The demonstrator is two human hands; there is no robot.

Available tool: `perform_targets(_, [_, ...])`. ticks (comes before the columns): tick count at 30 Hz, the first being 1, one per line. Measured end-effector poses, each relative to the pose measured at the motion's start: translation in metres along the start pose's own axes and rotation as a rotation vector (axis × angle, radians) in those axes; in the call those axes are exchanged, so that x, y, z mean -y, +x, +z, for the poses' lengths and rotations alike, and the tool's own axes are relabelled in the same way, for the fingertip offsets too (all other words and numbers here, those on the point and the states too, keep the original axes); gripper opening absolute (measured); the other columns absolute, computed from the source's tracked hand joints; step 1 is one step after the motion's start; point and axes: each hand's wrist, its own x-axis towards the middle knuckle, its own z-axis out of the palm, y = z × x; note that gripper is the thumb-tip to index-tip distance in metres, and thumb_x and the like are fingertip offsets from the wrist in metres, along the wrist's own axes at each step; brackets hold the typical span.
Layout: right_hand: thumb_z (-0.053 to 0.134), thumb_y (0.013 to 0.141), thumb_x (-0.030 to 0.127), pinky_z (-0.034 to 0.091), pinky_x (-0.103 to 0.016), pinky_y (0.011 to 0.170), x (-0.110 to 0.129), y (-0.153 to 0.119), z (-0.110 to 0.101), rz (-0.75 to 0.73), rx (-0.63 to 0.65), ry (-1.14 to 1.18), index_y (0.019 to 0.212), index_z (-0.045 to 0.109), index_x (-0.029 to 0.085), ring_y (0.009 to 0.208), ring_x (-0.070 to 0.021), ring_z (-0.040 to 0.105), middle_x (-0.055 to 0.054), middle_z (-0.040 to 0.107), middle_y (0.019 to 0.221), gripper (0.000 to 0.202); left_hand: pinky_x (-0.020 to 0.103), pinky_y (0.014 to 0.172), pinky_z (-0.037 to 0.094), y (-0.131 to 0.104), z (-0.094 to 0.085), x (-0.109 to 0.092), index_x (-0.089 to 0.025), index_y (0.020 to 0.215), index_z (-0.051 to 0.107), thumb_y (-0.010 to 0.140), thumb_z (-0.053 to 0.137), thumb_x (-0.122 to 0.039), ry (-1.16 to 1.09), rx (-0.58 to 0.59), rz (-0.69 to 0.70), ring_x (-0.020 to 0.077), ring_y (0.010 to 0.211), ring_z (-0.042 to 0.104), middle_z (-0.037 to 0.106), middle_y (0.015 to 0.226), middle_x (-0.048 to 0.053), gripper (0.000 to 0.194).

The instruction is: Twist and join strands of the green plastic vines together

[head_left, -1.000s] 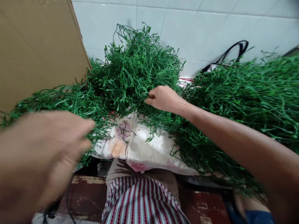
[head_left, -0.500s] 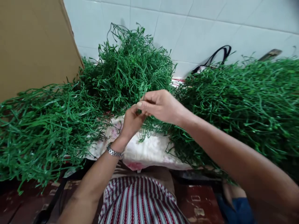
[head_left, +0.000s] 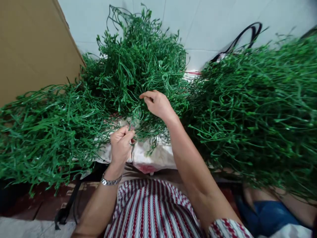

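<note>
My left hand (head_left: 122,140) is closed in a pinch around thin green plastic-looking stems (head_left: 136,114), which rise from the fingertips. They have small forked tips, and their lower ends are hidden in the hand. Farther forward, my right hand (head_left: 157,104) lies over the front of the middle heap of green stems (head_left: 146,59). Its index finger is stretched out to the left among the strands, and nothing plainly sits in its grasp. A pale flowered cloth (head_left: 156,158) shows beneath both hands.
Tangled green stems spread out in a left heap (head_left: 49,132) and a tall right heap (head_left: 260,109). A cardboard panel (head_left: 32,43) stands at the upper left. Behind the heaps are a white tiled wall (head_left: 198,26) and a black strap (head_left: 244,34). Someone's blue-clothed leg (head_left: 274,215) shows at lower right.
The two hands, together before, have come apart. My left hand moved down and left with stems in it; my right hand reaches to the middle heap. The view has shifted slightly.
</note>
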Motion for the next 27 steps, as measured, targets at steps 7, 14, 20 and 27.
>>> perform_targets(7, [0.047, 0.088, 0.040, 0.049, -0.025, 0.068, -0.020, 0.010, -0.003, -0.069, 0.016, 0.446, 0.110, 0.064, 0.019, 0.068, -0.0101, 0.057, 0.000, 0.067, 0.081, 0.036, 0.018, 0.046, 0.033, 0.002, -0.037, -0.011, -0.015, 0.042, 0.036, 0.053, 0.059, -0.011, -0.192, -0.109, -0.146, 0.0062, 0.046, 0.040, 0.041, 0.047, -0.005, 0.026])
perform_targets(14, [0.044, 0.086, 0.050, 0.052, -0.024, 0.070, -0.037, 0.002, 0.000, -0.082, -0.139, 0.645, 0.114, 0.060, 0.021, 0.076, -0.0087, 0.059, -0.002, 0.061, 0.114, 0.043, 0.022, 0.036, 0.032, -0.018, -0.052, -0.032, -0.016, 0.041, 0.034, 0.051, 0.053, -0.014, -0.279, -0.011, -0.086, 0.0082, 0.032, 0.037, 0.043, 0.040, -0.003, 0.022])
perform_targets(20, [0.037, 0.092, 0.033, 0.050, -0.028, 0.073, -0.040, -0.003, 0.012, -0.013, -0.192, 0.331, 0.132, 0.042, 0.018, 0.072, -0.0103, 0.058, -0.002, 0.062, 0.095, 0.043, 0.026, 0.034, 0.035, -0.038, -0.066, -0.047, -0.018, 0.038, 0.035, 0.050, 0.049, -0.016, -0.189, -0.036, 0.081, 0.0140, 0.036, 0.047, 0.048, 0.041, 0.000, 0.019])
perform_targets(27, [0.043, 0.088, 0.023, 0.046, -0.030, 0.069, -0.002, -0.037, -0.008, -0.070, -0.169, -0.008, 0.133, 0.042, 0.019, 0.066, -0.0144, 0.054, -0.005, 0.062, 0.084, 0.046, 0.022, 0.042, 0.040, -0.024, -0.053, -0.026, -0.018, 0.053, 0.041, 0.060, 0.057, -0.019, -0.226, -0.138, -0.130, 0.0116, 0.049, 0.052, 0.053, 0.054, -0.002, 0.018])
